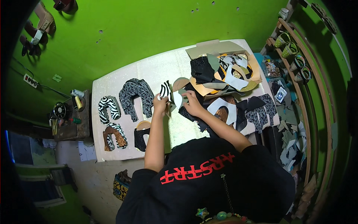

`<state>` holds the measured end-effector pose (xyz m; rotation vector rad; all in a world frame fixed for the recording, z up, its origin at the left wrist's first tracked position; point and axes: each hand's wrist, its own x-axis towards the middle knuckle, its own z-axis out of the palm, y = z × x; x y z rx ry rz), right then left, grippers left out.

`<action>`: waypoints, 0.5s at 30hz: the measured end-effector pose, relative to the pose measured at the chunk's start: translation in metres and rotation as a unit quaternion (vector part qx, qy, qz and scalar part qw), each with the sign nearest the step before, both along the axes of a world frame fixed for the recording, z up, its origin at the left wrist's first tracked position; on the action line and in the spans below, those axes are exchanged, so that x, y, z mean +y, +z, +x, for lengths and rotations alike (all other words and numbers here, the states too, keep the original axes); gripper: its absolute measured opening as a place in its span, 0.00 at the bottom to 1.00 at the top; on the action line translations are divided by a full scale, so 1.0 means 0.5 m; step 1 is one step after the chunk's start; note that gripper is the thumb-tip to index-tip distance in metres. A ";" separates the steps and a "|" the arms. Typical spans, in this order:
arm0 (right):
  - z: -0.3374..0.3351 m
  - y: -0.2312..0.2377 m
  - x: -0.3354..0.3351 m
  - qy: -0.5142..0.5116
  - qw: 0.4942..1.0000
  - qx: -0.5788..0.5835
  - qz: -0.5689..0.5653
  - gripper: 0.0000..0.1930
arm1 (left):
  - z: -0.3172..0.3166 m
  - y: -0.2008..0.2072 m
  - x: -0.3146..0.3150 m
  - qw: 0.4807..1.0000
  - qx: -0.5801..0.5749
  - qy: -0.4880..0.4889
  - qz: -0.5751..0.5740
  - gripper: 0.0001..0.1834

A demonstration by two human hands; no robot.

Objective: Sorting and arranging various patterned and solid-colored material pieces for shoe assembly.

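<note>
Our left hand [160, 102] pinches a zebra-striped cut piece [165, 90]; our right hand [193, 104] grips a pale piece [177, 99] just beside it, above the table [156, 67].

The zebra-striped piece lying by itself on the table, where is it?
In the head view, the zebra-striped piece lies near the table's left edge, left of the grey patterned stack and above the leopard-and-zebra pieces.

You have two hands over the table [112, 149]: your left hand [160, 104] and your right hand [193, 104]. To their left lie four separate stacks of patterned cut pieces [136, 97]; to the right sits one large mixed heap [227, 93]. One cardboard box [212, 47] stands at the far edge.
</note>
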<state>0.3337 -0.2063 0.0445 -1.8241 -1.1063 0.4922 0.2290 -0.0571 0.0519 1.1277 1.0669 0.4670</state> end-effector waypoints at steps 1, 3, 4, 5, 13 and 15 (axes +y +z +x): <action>-0.002 0.003 -0.005 -0.012 1.000 -0.006 0.017 0.21 | 0.005 0.001 0.002 1.000 -0.019 -0.008 -0.015 0.23; -0.006 0.006 -0.014 -0.024 0.999 -0.011 0.034 0.19 | 0.017 0.002 0.005 0.998 -0.051 0.006 -0.035 0.25; -0.007 0.006 -0.019 -0.029 0.998 -0.011 0.048 0.19 | 0.021 0.002 0.008 0.998 -0.028 0.038 -0.037 0.25; -0.009 0.005 -0.023 -0.033 0.997 -0.011 0.063 0.18 | 0.021 0.002 0.010 0.997 -0.005 0.070 -0.040 0.25; -0.020 0.007 -0.039 0.008 0.991 0.128 0.033 0.17 | -0.021 0.029 -0.039 0.979 -0.130 0.072 -0.136 0.20; -0.034 0.017 -0.036 0.026 0.982 0.186 -0.002 0.17 | -0.035 0.027 -0.063 0.979 -0.145 0.026 -0.140 0.18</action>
